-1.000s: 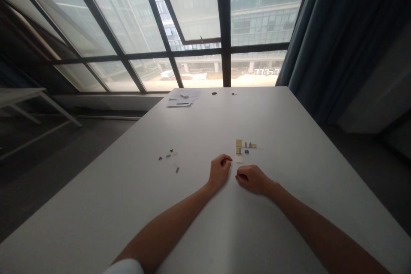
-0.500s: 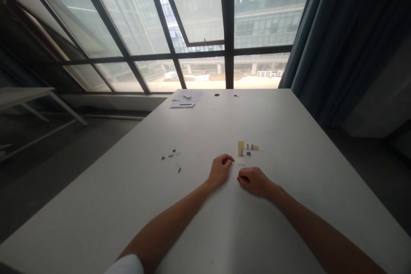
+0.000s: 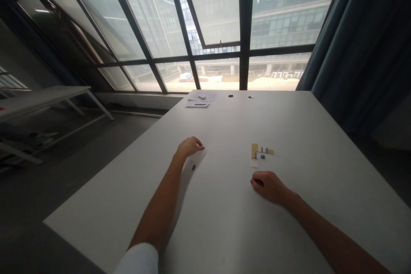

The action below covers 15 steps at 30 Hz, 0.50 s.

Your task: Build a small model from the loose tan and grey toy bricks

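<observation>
My left hand (image 3: 189,147) is held low over the left part of the table, its fingers bent loosely to the right and nothing visible in them. It covers the spot where several small loose bricks lay. One small dark grey brick (image 3: 194,167) shows just below it, beside the forearm. My right hand (image 3: 267,185) rests on the table with curled fingers and fingertips together; whatever may be inside is hidden. Just beyond it lie a pale flat piece (image 3: 254,164), a tan brick plate (image 3: 254,147) with grey pieces along it, and a small dark piece (image 3: 262,157).
Papers (image 3: 199,102) with a small object on top lie at the far left of the white table (image 3: 224,128). Two dark round spots are near the far edge. Windows (image 3: 218,8) stand behind, a dark curtain (image 3: 340,51) to the right, another table (image 3: 58,94) to the left.
My left hand has moved left and away from me, from beside the right hand to over the loose bricks. My right hand stays near the tan plate. The view has turned slightly left.
</observation>
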Available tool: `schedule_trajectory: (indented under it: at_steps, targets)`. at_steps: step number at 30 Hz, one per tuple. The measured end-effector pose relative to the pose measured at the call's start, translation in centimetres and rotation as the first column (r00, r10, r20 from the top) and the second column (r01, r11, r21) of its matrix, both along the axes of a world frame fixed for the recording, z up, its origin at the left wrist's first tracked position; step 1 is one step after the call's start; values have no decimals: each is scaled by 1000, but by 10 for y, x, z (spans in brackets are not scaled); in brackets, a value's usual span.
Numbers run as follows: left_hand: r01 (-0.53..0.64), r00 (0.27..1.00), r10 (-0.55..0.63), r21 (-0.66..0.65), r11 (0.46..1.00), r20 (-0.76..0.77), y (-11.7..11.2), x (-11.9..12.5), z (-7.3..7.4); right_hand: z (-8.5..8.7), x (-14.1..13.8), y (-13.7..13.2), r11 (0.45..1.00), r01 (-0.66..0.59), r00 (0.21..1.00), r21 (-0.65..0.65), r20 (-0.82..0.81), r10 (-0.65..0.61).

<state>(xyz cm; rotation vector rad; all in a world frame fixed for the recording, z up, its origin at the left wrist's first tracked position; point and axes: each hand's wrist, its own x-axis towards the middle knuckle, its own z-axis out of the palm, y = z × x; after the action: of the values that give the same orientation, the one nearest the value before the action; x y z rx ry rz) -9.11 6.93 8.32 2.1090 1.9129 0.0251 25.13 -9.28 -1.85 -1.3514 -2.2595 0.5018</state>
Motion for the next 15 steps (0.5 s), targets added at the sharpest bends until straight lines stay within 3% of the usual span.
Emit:
schedule_trajectory:
  at_steps: [2, 5, 10, 15]
  targets:
    - [-122, 991, 120, -45, 991, -55, 9, -21, -7, -2, 1, 1, 1000, -3, 1000, 4, 4, 3]
    - [-207, 974, 203, -32, 978, -96, 13, -36, -18, -6, 2, 3, 1000, -9, 1000, 8, 0, 9]
    - [-272, 956, 272, 17, 962, -106, 13, -32, -33, -7, 2, 3, 1000, -1, 1000, 2, -14, 1]
    - [-296, 951, 298, 36, 954, -84, 12, -26, -38, -5, 2, 2, 1000, -2, 1000, 1, -6, 2]
